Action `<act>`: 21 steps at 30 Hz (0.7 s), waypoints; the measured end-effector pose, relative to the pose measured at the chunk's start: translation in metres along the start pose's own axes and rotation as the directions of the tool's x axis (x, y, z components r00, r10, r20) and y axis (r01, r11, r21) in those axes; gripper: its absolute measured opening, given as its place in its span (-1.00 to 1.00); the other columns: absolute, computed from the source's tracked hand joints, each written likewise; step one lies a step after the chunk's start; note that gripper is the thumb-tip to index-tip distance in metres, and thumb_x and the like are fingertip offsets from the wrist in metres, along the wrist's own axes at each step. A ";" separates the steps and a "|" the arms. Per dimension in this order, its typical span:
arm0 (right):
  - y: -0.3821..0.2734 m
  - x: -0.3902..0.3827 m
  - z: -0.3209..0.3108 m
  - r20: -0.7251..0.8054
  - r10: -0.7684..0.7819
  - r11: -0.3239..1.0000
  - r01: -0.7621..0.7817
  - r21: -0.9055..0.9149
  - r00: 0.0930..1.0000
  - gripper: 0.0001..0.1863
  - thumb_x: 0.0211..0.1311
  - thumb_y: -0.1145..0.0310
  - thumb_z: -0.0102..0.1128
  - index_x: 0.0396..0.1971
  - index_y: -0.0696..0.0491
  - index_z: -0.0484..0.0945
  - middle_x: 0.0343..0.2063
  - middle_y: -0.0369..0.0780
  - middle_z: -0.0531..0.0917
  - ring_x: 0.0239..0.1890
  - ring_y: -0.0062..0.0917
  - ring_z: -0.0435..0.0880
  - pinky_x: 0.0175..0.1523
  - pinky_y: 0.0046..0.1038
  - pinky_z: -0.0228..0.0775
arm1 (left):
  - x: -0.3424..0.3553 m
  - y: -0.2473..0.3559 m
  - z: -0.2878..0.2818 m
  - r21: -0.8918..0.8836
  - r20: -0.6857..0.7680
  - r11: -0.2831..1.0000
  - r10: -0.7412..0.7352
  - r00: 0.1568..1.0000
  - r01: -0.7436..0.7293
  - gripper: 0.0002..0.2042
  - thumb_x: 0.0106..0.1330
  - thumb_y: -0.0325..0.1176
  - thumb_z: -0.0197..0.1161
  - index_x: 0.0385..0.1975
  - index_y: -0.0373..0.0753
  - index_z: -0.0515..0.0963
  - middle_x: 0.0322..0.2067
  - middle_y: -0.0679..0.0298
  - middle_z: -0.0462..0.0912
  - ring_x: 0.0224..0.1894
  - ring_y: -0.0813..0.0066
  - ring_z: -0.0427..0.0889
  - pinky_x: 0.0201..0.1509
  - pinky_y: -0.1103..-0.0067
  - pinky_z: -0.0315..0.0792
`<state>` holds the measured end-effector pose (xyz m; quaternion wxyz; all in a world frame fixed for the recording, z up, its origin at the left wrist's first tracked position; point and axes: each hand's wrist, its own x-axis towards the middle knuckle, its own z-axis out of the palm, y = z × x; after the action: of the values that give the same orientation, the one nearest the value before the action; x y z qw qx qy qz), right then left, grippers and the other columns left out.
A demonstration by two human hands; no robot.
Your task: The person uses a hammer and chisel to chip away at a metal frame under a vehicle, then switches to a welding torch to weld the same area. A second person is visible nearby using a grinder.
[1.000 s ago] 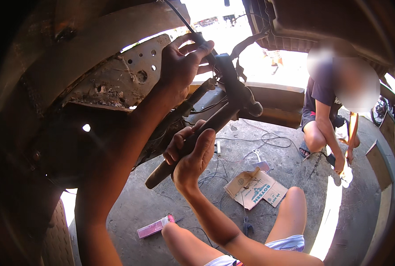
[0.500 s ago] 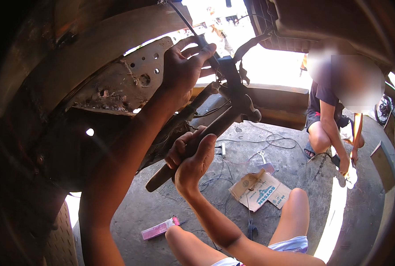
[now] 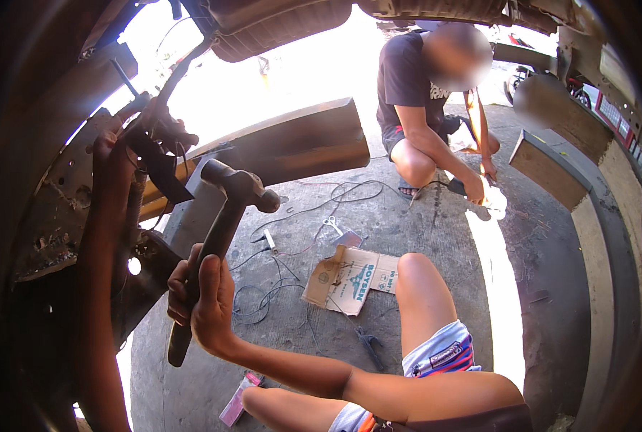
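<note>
1 hammer (image 3: 224,225) gripped in R hand (image 3: 209,302), L hand (image 3: 112,155) by dk part (image 3: 161,167), can't tell grip, 1 cardboard pc (image 3: 344,272)

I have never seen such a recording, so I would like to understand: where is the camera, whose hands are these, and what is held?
There is no machine: a person wears a wide camera on the head, looking down. The bare right hand grips a hammer by its handle. The bare left hand is raised beside dark parts; shade hides whether it grips anything. On the floor lie cardboard, scissors and a pink box. Another person crouches ahead.
</note>
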<state>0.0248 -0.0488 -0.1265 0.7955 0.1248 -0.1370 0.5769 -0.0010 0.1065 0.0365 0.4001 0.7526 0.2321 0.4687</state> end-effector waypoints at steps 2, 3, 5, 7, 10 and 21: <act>-0.005 -0.001 -0.004 -0.011 0.004 1.000 -0.004 0.014 1.000 -0.63 0.51 -0.05 -0.22 -0.24 -0.03 0.22 -0.63 -0.39 0.35 -0.79 -0.84 0.15 -0.72 -0.70 -0.07 | 0.001 -0.004 -0.006 0.021 0.018 1.000 0.013 1.000 -0.014 -0.49 0.24 -0.47 0.30 0.18 -0.40 0.34 -0.01 -0.05 0.55 0.00 0.02 0.65 0.05 0.27 0.64; -0.008 -0.001 -0.006 -0.020 0.001 1.000 -0.001 0.003 1.000 -0.64 0.51 -0.06 -0.21 -0.24 -0.03 0.22 -0.62 -0.39 0.36 -0.79 -0.84 0.15 -0.72 -0.70 -0.07 | 0.000 -0.006 -0.008 0.063 -0.029 0.998 0.005 1.000 -0.004 -0.49 0.23 -0.47 0.30 0.18 -0.40 0.34 -0.01 -0.05 0.55 -0.01 0.03 0.65 0.04 0.28 0.65; -0.012 0.000 -0.010 -0.019 0.011 1.000 -0.011 -0.027 1.000 -0.63 0.50 -0.08 -0.21 -0.24 -0.04 0.22 -0.60 -0.37 0.36 -0.77 -0.82 0.18 -0.71 -0.69 -0.03 | -0.002 -0.008 -0.010 0.088 -0.076 0.996 -0.007 0.997 0.014 -0.49 0.23 -0.47 0.31 0.18 -0.40 0.35 -0.02 -0.05 0.55 -0.02 0.04 0.66 0.02 0.31 0.66; -0.015 0.001 -0.015 -0.015 0.036 0.997 -0.037 -0.061 0.999 -0.61 0.48 -0.12 -0.22 -0.24 -0.06 0.20 -0.58 -0.33 0.36 -0.75 -0.77 0.23 -0.69 -0.67 0.03 | -0.004 -0.007 -0.009 0.104 -0.102 0.994 -0.012 0.995 0.022 -0.49 0.22 -0.47 0.31 0.18 -0.40 0.35 -0.03 -0.05 0.56 -0.03 0.06 0.66 0.00 0.33 0.67; -0.019 0.002 -0.020 0.002 0.070 0.994 -0.069 -0.086 0.998 -0.63 0.49 -0.10 -0.23 -0.17 -0.07 0.21 -0.57 -0.34 0.37 -0.76 -0.77 0.23 -0.68 -0.67 0.04 | -0.005 -0.005 -0.006 0.167 -0.111 0.986 0.001 0.994 0.018 -0.50 0.26 -0.40 0.28 0.18 -0.39 0.34 -0.08 -0.01 0.59 -0.08 0.14 0.69 -0.07 0.41 0.68; -0.029 0.004 -0.016 0.009 0.043 0.989 -0.041 -0.142 0.999 -0.52 0.43 -0.21 -0.21 -0.04 -0.09 0.18 -0.60 -0.34 0.35 -0.77 -0.75 0.22 -0.68 -0.65 0.05 | -0.016 0.009 0.022 0.181 -0.205 0.983 0.007 0.979 0.031 -0.60 0.38 -0.30 0.10 0.15 -0.34 0.38 -0.17 0.15 0.66 -0.21 0.43 0.71 -0.12 0.51 0.62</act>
<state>0.0546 -0.0483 -0.1416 0.7892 0.0686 -0.1851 0.5815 0.0110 0.0813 0.0300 0.3062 0.7325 0.3188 0.5177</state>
